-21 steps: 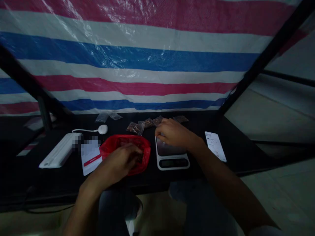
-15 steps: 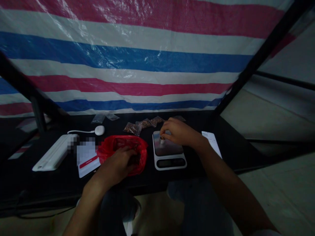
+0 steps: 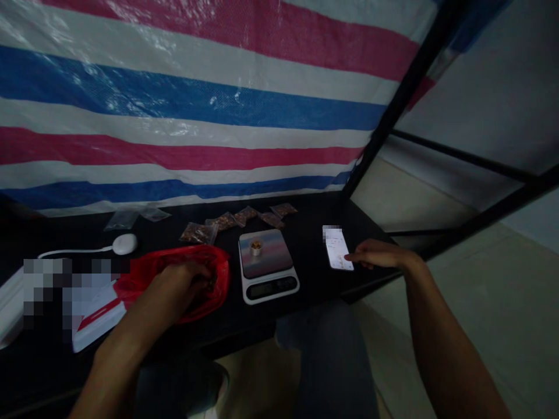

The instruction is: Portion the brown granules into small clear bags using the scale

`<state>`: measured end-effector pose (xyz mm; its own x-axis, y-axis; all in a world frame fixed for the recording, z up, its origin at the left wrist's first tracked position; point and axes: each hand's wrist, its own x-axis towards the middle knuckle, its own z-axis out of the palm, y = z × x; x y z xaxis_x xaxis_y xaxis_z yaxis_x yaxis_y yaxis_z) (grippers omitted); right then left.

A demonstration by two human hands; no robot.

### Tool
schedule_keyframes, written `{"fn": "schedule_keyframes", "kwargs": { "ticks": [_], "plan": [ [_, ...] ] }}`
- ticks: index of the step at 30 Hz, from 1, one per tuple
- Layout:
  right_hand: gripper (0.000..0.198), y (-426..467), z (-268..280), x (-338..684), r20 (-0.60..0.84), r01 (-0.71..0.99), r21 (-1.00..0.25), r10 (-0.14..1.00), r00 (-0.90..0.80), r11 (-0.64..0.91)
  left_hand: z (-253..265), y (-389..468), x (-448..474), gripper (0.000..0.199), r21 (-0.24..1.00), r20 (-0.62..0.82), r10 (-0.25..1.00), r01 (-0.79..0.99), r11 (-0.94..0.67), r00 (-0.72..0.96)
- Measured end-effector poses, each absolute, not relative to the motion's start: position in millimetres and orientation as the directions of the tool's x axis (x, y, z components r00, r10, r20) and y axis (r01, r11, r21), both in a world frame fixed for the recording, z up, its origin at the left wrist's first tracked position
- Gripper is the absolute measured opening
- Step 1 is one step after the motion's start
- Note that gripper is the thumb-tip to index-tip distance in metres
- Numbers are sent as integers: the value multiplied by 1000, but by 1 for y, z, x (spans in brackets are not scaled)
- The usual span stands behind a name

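One finger of my right hand (image 3: 374,254) extends onto the phone (image 3: 337,247), others curled. My left hand (image 3: 182,284) dips into the red bag (image 3: 151,262) beside the scale (image 3: 274,256) — what either grips, I can't tell.

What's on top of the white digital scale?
A small, round, pale cup stands on the white digital scale, holding brownish-yellow bits. Hidden: the cup's bottom, under the bits, and the patch of silvery plate below.

There are five filled packets (image 3: 198,233), two clear bags (image 3: 122,219), one red bag (image 3: 223,285), one scale (image 3: 273,256), one cup (image 3: 256,252) and one phone (image 3: 337,247).
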<state>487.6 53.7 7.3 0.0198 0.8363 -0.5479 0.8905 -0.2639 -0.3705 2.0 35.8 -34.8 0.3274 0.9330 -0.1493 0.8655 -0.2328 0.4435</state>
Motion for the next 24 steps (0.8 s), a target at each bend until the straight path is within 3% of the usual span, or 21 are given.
{"fn": "schedule_keyframes", "kwargs": {
  "ticks": [4, 7, 13, 24],
  "plan": [
    [57, 55, 0, 479, -578, 873, -408, 816, -19, -269, -23, 39, 5, 27, 457, -106, 943, 858, -234, 314],
    [56, 62, -5, 478, -588, 886, -367, 809, 15, -283, -1, 39, 17, 25, 500, -33, 951, 829, -250, 306],
    [53, 70, -11, 483, -610, 892, -337, 792, 37, -301, 30, 66, 71, 23, 529, 197, 805, 631, -568, 560],
    [53, 68, 1, 472, -626, 879, -321, 776, 81, -351, 2, 102, 97, 25, 410, 126, 725, 630, -660, 677]
  ]
}}
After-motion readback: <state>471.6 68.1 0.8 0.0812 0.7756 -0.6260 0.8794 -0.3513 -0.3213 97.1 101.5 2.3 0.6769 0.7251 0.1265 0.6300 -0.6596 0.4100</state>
